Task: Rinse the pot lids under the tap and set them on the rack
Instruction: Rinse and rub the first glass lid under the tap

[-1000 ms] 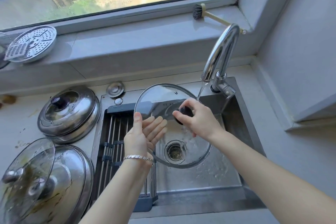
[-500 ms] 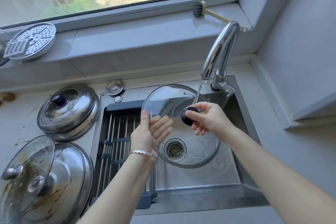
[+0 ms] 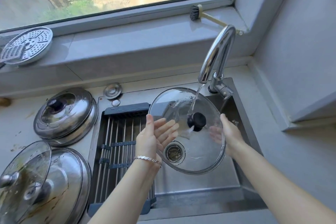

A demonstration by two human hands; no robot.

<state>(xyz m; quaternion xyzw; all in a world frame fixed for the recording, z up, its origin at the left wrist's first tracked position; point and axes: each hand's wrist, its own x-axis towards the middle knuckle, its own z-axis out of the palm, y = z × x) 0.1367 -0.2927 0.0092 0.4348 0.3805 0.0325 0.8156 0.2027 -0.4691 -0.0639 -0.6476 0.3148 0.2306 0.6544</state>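
Head camera view: a glass pot lid (image 3: 192,143) is held tilted over the sink (image 3: 200,194), its black knob (image 3: 197,121) facing up toward the running tap (image 3: 216,56). The stream is seen striking the glass just beside the knob, so the tilt appears chosen to let water sheet down and off the low edge near the drain (image 3: 174,153). The lid is braced at its rim from both sides. The left hand (image 3: 154,138) is spread flat, palm open, pressed against the left edge, with nothing gripped. The right hand (image 3: 225,136) is laid against the right edge, its fingers seen through the glass behind it; how tightly it is curled cannot be told. The roll-up rack (image 3: 120,143) lies across the sink's left half, bare of lids, just beside the held lid. Soiled steel lids (image 3: 65,114) are left waiting on the counter to the left, judged next in turn.
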